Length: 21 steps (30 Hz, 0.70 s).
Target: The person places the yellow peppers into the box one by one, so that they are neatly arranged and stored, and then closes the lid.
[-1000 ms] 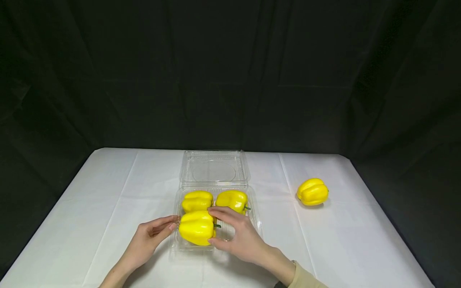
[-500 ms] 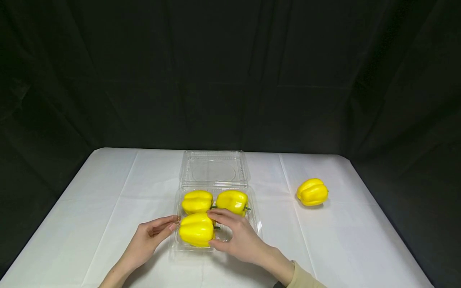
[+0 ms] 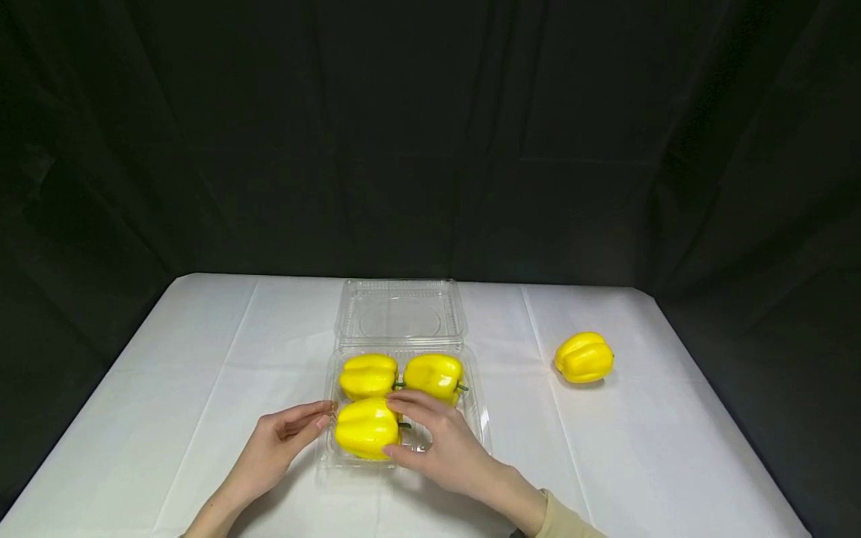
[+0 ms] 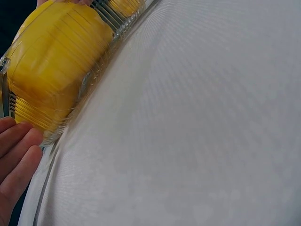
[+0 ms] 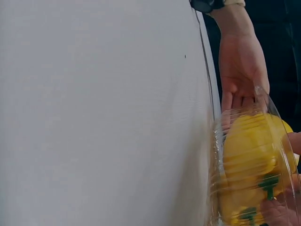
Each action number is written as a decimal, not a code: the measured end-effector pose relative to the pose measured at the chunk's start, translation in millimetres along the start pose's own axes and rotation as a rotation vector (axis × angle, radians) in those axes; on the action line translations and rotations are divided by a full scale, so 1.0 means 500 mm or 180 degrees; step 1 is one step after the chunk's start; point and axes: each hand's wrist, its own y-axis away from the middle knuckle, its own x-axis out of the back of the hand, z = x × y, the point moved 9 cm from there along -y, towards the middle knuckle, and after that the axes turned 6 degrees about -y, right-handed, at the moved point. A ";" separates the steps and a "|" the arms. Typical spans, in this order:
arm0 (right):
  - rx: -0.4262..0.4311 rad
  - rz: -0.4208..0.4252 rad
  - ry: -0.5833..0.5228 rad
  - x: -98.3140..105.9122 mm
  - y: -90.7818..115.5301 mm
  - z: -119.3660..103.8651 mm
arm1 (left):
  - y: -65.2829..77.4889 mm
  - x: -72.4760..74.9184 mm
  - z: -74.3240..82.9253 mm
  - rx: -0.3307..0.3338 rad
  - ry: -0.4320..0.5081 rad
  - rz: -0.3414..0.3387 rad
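Right hand [image 3: 440,441] grips the near-left yellow bell pepper [image 3: 365,430] at its stem end, thumb on near side, fingers on far side. Left hand [image 3: 282,441] pinches the left rim of the clear plastic clamshell base [image 3: 480,407], fingertips just beside the same pepper.

Left wrist view adds left-hand fingers against the outside of the ribbed wall, pepper showing through the plastic. Right wrist view adds the left palm, a dark wristband [image 5: 203,4] and green stems seen through the wall; head view hides that palm.

Gripped pepper sits in the near-left part of the base, on its side, stem [image 3: 405,425] pointing right. Whether it touches the floor of the base: can't tell. Right hand blocks much of the near-right part and overlaps the near edge of the far-right bell pepper [image 3: 430,375].

Far-left bell pepper [image 3: 368,376] also in the base, on its side, stem to the right. Hinged lid [image 3: 400,321] lies open on the far side.

Fourth bell pepper [image 3: 584,357] outside, on the white tablecloth [image 3: 202,381], well apart to the right. Tan sleeve [image 3: 565,517] on right arm; black curtain [image 3: 403,149] behind.
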 end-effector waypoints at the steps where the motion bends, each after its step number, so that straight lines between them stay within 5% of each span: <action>1: 0.0024 -0.0003 0.0023 -0.001 0.000 -0.002 | 0.001 0.000 0.002 -0.0019 0.0003 -0.0002; 21: 0.0171 0.0040 0.0072 -0.005 0.006 -0.009 | 0.004 0.003 -0.001 -0.0023 0.0020 0.0022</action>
